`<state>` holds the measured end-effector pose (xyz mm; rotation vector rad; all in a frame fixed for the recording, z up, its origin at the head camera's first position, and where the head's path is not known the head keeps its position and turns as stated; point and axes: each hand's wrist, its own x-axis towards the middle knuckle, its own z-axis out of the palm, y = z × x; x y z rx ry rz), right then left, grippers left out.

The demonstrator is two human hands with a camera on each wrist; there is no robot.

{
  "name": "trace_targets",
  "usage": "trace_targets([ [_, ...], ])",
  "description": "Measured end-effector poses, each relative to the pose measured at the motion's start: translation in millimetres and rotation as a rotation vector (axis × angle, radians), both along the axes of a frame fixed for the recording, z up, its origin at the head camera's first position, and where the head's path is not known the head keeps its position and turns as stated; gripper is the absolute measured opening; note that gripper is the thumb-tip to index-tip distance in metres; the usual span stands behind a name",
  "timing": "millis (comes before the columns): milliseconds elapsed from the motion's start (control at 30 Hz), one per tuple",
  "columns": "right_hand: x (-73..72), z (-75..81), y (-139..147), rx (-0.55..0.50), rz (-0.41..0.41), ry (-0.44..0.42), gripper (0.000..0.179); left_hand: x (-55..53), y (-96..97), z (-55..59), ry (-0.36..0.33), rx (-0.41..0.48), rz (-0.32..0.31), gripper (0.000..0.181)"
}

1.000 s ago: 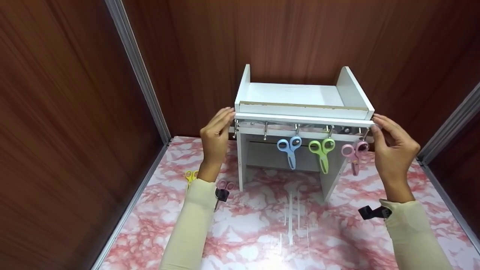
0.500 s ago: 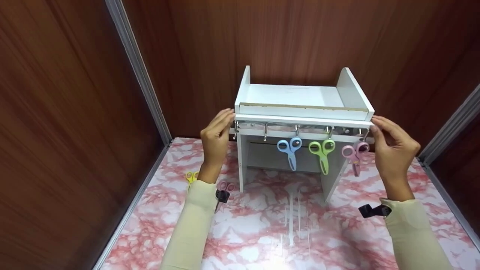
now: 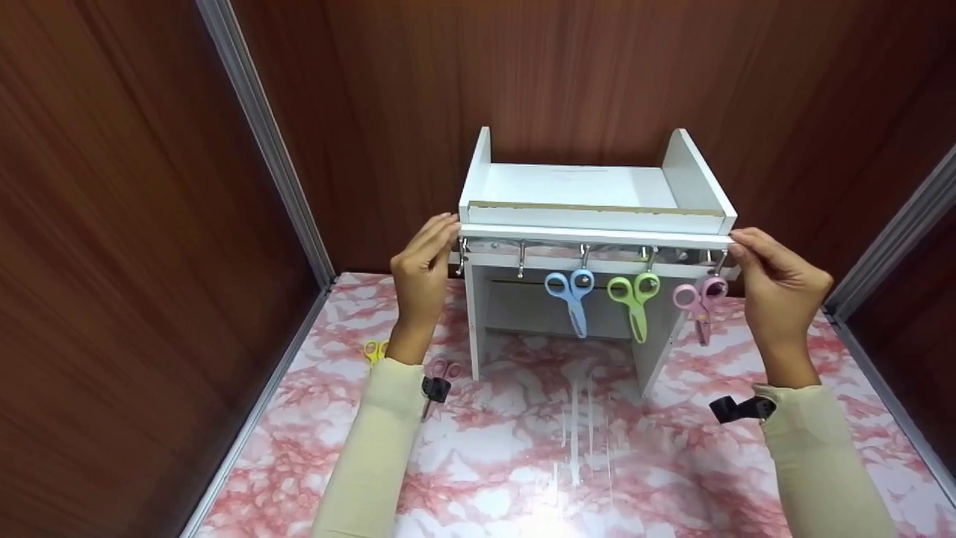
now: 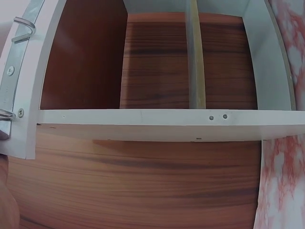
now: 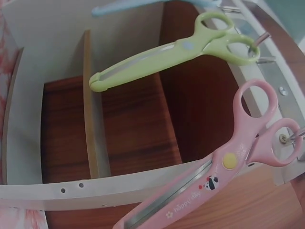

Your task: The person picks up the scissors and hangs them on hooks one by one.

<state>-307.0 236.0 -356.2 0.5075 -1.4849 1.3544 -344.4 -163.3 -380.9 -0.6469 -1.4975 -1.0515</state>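
In the head view, a white hook rail (image 3: 597, 235) runs along the front of a small white shelf (image 3: 693, 168). My left hand (image 3: 420, 276) grips the rail's left end, and my right hand (image 3: 784, 299) pinches its right end between thumb and fingers. Blue scissors (image 3: 575, 314), green scissors (image 3: 637, 317) and pink scissors (image 3: 701, 308) dangle from the hooks by their finger loops. The two leftmost hooks carry nothing. In the right wrist view, the pink scissors (image 5: 238, 136) show a yellow pivot. Part of my left hand (image 4: 5, 200) appears at the left wrist view's edge.
Yellow scissors (image 3: 373, 350) and another pink-handled pair (image 3: 439, 368) lie on the red-and-white marbled table (image 3: 478, 463), partly hidden by my left arm. Wood-grain panels (image 3: 582, 67) with metal edging enclose the table at the back and sides.
The whole head view has shifted slightly, so shelf and hands appear a little further left. Both hands keep their hold on the rail's ends, and the hanging scissors stay on the same hooks.
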Motion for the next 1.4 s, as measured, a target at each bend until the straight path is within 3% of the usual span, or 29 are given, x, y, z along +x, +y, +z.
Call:
trace_targets([
  [267,0.4,0.0,0,-0.006,0.001,0.018,0.012,3.4,1.1,5.9,0.001,-0.004,-0.003,0.016],
  [600,-8.9,4.1,-12,-0.01,0.074,0.046,0.01,25.3,-5.5,25.4,-0.004,-0.001,0.023,0.018],
  [833,-10.3,1.6,-12,0.014,0.039,0.042,0.011,21.2,-14.1,15.5,-0.068,-0.08,0.042,0.019],
  [967,-9.8,0.5,-13,0.019,0.016,0.04,0.012,25.9,-16.9,10.7,-0.074,-0.095,0.036,0.02],
  [1167,-10.4,1.1,-15,0.014,0.023,0.042,0.012,42.5,-18.3,9.3,-0.039,-0.069,0.069,0.02],
  [1400,-3.0,6.1,-15,0.072,-0.075,0.059,0.012,72.7,-14.6,7.5,-0.016,-0.084,0.062,0.026],
])
